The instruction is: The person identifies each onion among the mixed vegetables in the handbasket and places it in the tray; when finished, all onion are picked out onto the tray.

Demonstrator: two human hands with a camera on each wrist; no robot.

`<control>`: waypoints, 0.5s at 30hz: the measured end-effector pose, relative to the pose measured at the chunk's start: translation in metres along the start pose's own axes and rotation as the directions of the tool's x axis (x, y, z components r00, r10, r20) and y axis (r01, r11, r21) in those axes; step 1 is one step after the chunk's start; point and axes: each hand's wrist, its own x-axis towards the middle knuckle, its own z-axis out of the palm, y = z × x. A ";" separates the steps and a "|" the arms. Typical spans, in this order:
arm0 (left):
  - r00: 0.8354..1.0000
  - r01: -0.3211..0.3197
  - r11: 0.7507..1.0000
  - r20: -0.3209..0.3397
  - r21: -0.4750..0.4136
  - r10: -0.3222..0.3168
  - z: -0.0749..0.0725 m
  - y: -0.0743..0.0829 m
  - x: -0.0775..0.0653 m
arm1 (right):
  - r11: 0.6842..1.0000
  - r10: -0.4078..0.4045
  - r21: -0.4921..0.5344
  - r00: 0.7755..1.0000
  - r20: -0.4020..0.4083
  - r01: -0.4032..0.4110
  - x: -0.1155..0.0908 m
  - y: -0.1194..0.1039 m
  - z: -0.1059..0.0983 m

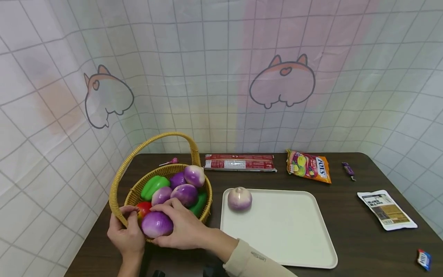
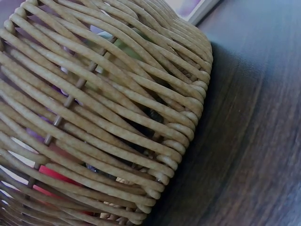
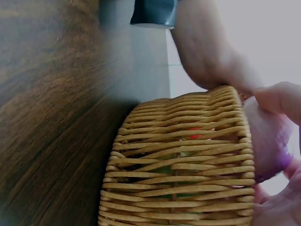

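In the head view, a wicker basket [image 1: 207, 181] with a tall arched handle stands on the left of the table. Several purple onions [image 1: 185, 195], a green pepper [image 1: 155, 187] and a red tomato-like piece [image 1: 143, 209] fill it. My left hand [image 1: 129, 232] grips the basket at its near left rim, by the foot of the handle. With thumb and fingers around it, my right hand [image 1: 187, 225] holds a purple onion [image 1: 157, 224] at the basket's near side. That onion [image 3: 268, 136] shows above the rim in the right wrist view. Woven basket wall [image 2: 108, 94] fills much of the left wrist view.
A white tray [image 1: 283, 231] lies right of the basket, with a pale onion [image 1: 239, 199] in its far left corner. Behind are a long red packet [image 1: 240, 162], a lollipop [image 1: 173, 161] and a candy bag [image 1: 308, 166]. Farther right lies a white-and-brown pouch [image 1: 387, 209].
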 end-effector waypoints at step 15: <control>1.000 0.023 1.000 0.010 0.007 -0.023 -0.006 -0.025 0.001 | 0.953 -0.031 0.286 0.969 -0.244 0.102 -0.053 0.015 -0.035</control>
